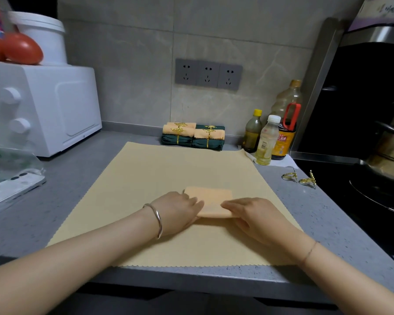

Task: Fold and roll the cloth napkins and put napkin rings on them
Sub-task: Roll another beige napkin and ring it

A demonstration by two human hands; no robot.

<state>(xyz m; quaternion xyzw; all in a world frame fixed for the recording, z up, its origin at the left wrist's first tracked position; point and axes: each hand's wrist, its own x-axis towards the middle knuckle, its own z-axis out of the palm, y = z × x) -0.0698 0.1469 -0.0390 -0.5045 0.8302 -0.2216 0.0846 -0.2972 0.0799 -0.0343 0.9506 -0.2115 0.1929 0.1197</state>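
Left hand (178, 208), right hand (253, 215) pinch near edge of folded peach cloth napkin (210, 197). Beyond right hand, dark sauce bottle (283, 142), orange label illegible.

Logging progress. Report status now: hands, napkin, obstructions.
Pinching near edge: left hand, right hand. Folded napkin on cloth, no ring yet. Spare rings at right, nothing between.

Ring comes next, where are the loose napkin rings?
In the head view, the two loose napkin rings lie on the counter at right, between the yellow mat and the stove.
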